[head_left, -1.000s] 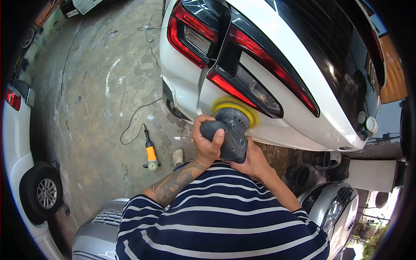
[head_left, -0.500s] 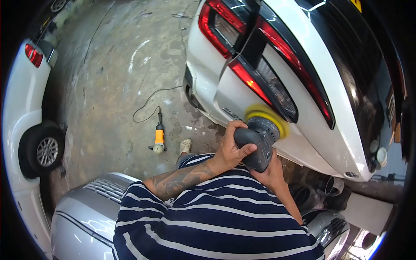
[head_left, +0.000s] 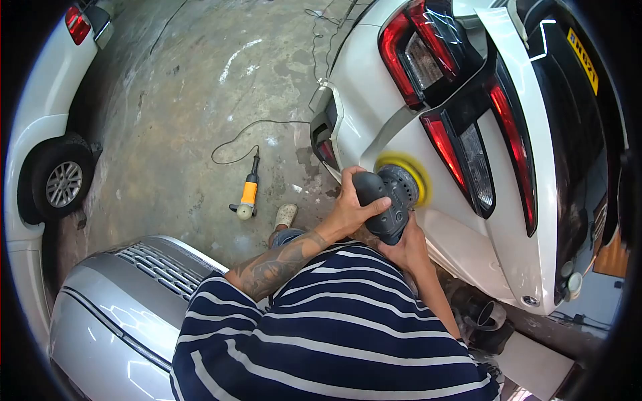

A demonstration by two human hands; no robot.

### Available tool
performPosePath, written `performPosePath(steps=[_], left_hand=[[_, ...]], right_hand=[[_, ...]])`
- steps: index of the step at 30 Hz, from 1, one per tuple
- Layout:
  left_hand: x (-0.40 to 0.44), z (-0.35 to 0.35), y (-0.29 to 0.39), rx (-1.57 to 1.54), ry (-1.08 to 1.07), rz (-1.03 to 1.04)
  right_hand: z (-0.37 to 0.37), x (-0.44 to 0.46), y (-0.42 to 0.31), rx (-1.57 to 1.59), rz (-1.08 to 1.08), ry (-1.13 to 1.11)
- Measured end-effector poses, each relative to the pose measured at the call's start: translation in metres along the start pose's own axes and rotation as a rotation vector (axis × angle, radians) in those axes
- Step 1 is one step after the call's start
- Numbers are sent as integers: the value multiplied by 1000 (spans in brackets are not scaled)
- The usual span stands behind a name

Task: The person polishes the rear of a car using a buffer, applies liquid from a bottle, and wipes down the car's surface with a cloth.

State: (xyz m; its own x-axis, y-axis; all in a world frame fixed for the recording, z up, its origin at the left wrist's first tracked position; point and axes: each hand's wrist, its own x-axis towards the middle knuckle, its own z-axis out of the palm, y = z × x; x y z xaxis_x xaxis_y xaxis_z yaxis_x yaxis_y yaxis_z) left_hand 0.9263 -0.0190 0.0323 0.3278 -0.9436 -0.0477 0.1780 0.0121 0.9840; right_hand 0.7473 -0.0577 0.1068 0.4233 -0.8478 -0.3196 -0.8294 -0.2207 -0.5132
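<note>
A dark grey, black-bodied car polisher (head_left: 390, 212) is held between my two hands. My left hand (head_left: 354, 204) wraps round the upper side of its body, thumb laid across the top. Lower down, my right hand (head_left: 405, 244) grips the rear end, its fingers partly hidden beneath. The yellow foam pad (head_left: 422, 172) looks smeared, as if spinning, and lies against the white rear panel of a car (head_left: 461, 240). Just right of the pad are the red and clear tail lights (head_left: 455, 154).
An orange and black polisher (head_left: 248, 194) lies on the concrete floor (head_left: 200, 100), its cord running toward the bumper. A silver car front (head_left: 114, 314) stands at lower left, a white vehicle (head_left: 40, 120) beyond it. Dark pipes (head_left: 478, 309) and a pale board (head_left: 535, 364) are at lower right.
The polisher and both hands have shifted left across the panel, away from the tail light. The head view has turned, so the car sits farther right and lower.
</note>
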Motion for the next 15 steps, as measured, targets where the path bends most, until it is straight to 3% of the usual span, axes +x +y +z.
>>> performPosePath(steps=[8, 15], left_hand=[[12, -30, -24, -179, -44, -96], [7, -26, -49, -198, -136, -183]], right_hand=[[23, 24, 5, 17, -79, -57], [30, 11, 5, 19, 38, -86]])
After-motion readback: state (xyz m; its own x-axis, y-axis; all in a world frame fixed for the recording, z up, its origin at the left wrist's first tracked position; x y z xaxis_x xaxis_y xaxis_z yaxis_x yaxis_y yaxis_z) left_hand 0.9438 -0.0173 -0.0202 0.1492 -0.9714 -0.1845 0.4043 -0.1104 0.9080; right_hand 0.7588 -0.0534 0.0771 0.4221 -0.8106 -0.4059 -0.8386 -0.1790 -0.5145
